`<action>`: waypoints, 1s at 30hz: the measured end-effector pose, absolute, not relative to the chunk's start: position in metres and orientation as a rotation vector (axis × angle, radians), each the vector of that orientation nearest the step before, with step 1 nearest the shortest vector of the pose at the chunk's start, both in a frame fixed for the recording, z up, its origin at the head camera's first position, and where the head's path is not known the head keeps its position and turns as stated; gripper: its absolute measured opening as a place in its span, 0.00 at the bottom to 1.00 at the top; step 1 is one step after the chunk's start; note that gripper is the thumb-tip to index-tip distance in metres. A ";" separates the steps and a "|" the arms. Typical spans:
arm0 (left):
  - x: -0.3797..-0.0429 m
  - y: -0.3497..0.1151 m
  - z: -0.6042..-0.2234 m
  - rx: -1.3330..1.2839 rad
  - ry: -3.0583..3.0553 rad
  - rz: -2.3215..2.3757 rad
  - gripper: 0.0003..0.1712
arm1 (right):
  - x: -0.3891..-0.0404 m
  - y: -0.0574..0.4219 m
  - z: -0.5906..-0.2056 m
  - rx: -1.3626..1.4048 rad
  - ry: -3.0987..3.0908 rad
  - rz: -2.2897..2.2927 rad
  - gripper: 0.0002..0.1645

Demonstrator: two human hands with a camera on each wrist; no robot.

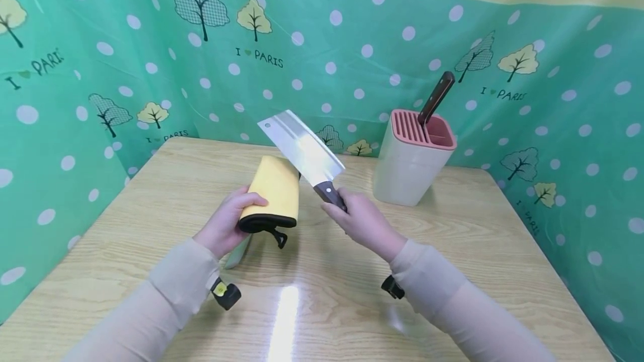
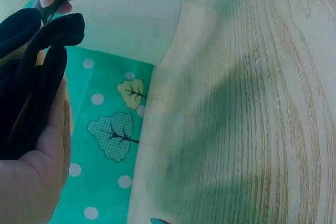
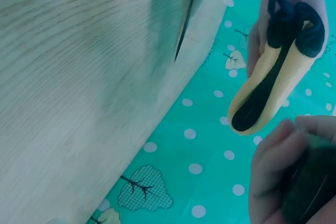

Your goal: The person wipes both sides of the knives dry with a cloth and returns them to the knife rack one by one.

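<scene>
My left hand (image 1: pixel 231 219) holds a folded yellow cloth (image 1: pixel 274 186) with black edging and a small black loop, thumb on top of it. In the right wrist view the folded cloth (image 3: pixel 262 87) shows a black band down its side. My right hand (image 1: pixel 363 217) grips a cleaver by its dark riveted handle (image 1: pixel 329 194). The cleaver's broad shiny blade (image 1: pixel 304 147) is raised and slants up to the left, overlapping the cloth's far corner in the head view; whether they touch I cannot tell. In the right wrist view my right hand (image 3: pixel 278 166) is curled round the handle.
A white knife holder (image 1: pixel 410 169) with a pink slotted top stands at the back right, holding a brown-handled knife (image 1: pixel 436 96). A pale green object (image 1: pixel 237 253), partly hidden, lies below my left hand. Patterned green curtain (image 1: pixel 312 43) surrounds the wooden table (image 1: pixel 347 312).
</scene>
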State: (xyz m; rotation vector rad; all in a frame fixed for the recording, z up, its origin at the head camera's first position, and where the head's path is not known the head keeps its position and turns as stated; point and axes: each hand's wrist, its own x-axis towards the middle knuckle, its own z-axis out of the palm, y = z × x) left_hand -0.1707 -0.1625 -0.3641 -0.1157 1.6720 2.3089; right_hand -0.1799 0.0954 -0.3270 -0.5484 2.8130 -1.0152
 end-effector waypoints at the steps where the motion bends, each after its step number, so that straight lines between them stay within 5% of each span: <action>1: -0.171 -0.163 -0.364 -0.116 1.674 2.307 0.32 | -0.181 0.096 -0.327 -0.551 2.843 -0.990 0.16; 8: -0.170 -0.162 -0.361 -0.111 1.660 2.317 0.25 | -0.184 0.101 -0.327 -0.536 2.924 -0.911 0.17; 16: -0.172 -0.162 -0.356 -0.196 1.664 2.289 0.33 | -0.188 0.103 -0.329 -0.513 2.965 -0.867 0.18; 30: -0.174 -0.165 -0.346 -0.170 1.735 2.236 0.28 | -0.186 0.106 -0.331 -0.539 2.988 -0.841 0.17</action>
